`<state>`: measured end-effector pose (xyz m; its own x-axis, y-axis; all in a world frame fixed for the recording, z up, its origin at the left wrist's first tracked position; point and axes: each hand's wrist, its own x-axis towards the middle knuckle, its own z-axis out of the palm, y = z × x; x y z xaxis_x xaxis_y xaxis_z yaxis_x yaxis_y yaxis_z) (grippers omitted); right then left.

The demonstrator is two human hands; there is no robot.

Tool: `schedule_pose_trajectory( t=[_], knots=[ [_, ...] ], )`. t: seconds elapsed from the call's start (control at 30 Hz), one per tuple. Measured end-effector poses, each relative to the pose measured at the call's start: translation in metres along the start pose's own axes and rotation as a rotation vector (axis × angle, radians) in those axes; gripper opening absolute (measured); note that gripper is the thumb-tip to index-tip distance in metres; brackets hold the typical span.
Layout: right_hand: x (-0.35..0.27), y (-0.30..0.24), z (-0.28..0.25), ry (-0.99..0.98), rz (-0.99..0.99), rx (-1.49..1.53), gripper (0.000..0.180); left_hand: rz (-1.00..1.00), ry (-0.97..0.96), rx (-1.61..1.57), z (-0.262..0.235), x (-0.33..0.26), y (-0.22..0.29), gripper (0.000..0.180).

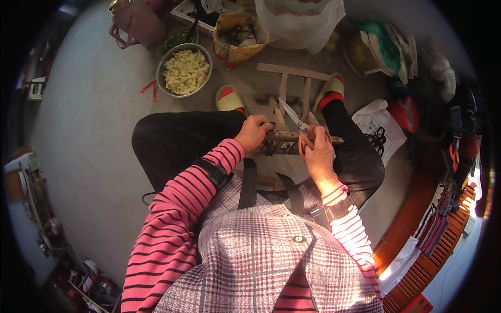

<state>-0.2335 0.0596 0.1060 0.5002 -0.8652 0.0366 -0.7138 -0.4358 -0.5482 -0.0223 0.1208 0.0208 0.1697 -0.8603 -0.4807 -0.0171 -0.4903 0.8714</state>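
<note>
A: We note the wooden stool (295, 86) lying tipped between our feet, its upper rail across our lap. Beyond it, a metal bowl (185, 70) of pale yellow pieces sits on the floor.

B: Our left hand (253, 133) clasps the rail's left end. Our right hand (317, 151) grips the scissors (293, 117), blades pointing away over the rail.

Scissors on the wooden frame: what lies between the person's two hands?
In the head view, the scissors rest on the wooden frame, between the left hand and right hand, which both grip its near bar.
</note>
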Motion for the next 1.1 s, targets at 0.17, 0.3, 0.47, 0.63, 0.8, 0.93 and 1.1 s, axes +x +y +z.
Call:
schedule_pose_trajectory(
  t=[0.17,0.3,0.47,0.63,0.8,0.93,1.1],
  knots=[
    [0.017,0.021,0.011,-0.045,-0.028,0.034,0.034,-0.185,-0.089,-0.200,0.001,0.004,-0.007,0.017],
    [0.023,0.035,0.020,-0.077,-0.010,0.136,0.029,-0.142,-0.093,-0.144,0.002,0.007,-0.010,0.021],
    [0.021,0.039,0.026,-0.233,0.104,0.237,0.027,-0.135,0.010,-0.151,0.000,0.005,-0.013,0.031],
    [0.021,0.043,0.031,-0.322,0.082,0.192,0.032,-0.152,0.061,-0.144,0.000,0.004,-0.015,0.031],
    [0.020,0.048,0.036,-0.399,0.106,0.212,0.037,-0.167,0.053,-0.160,0.000,0.003,-0.019,0.023],
    [0.019,0.050,0.039,-0.435,0.149,0.248,0.039,-0.177,0.076,-0.037,0.000,0.003,-0.020,0.024],
    [0.017,0.050,0.046,-0.353,0.086,0.226,0.036,0.189,0.219,0.446,0.002,-0.008,-0.011,0.023]
  ],
)
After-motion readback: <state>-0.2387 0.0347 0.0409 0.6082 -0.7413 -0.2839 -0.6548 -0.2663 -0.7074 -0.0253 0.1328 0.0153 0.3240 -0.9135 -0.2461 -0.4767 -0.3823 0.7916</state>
